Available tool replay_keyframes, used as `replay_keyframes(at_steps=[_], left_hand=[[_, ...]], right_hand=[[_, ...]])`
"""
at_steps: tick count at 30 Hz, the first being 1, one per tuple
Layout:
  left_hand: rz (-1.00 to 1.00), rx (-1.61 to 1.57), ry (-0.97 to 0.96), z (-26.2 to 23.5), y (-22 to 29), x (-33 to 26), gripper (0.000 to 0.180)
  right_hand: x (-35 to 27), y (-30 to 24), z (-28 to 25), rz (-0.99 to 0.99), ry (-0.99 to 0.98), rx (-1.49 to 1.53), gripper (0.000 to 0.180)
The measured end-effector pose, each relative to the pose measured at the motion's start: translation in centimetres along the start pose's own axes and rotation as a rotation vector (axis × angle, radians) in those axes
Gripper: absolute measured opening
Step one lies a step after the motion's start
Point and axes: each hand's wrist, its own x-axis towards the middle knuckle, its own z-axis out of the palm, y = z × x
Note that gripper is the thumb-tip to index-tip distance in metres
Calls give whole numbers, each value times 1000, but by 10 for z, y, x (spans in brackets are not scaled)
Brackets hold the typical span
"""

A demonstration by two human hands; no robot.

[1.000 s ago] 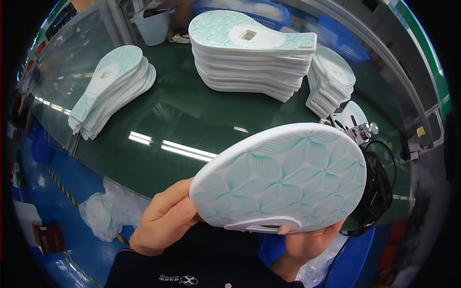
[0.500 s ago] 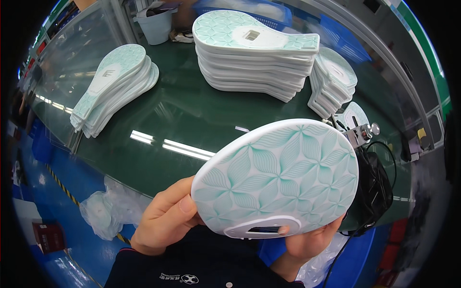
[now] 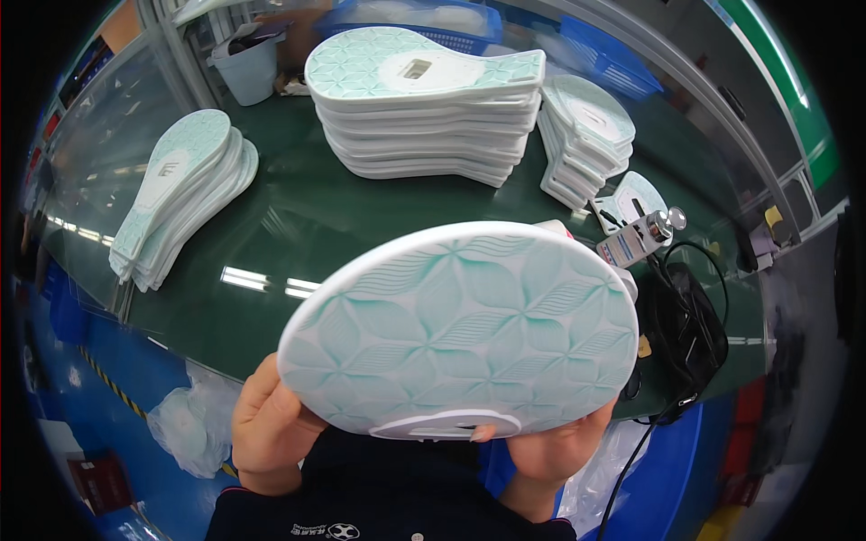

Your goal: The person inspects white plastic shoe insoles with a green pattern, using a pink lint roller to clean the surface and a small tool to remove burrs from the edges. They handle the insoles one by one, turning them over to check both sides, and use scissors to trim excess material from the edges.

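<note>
Crumpled clear plastic bag (image 3: 185,431) on floor, lower left.

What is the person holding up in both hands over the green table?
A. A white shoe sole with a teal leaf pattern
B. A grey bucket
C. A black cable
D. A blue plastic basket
A: the left hand and right hand grip the near edge of a white shoe sole patterned in teal, like those in the tall stack of soles on the green table.

A shoe factory workbench (image 3: 298,225) piled with stacked soles (image 3: 424,117).
</note>
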Motion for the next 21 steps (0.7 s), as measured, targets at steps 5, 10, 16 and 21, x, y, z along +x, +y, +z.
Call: replay_keyframes(at_steps=[5, 10, 16, 21], left_hand=[[28, 105, 24, -7, 5, 1, 53], [34, 223, -94, -24, 9, 2, 48], [76, 48, 175, -14, 9, 2, 53], [53, 121, -11, -14, 9, 1, 51]], right_hand=[[-4, 3, -4, 56, -117, 252, 55], [-3, -2, 2, 129, -199, 197, 57], [8, -1, 5, 36, -334, 161, 56], [9, -1, 4, 13, -240, 228, 51]])
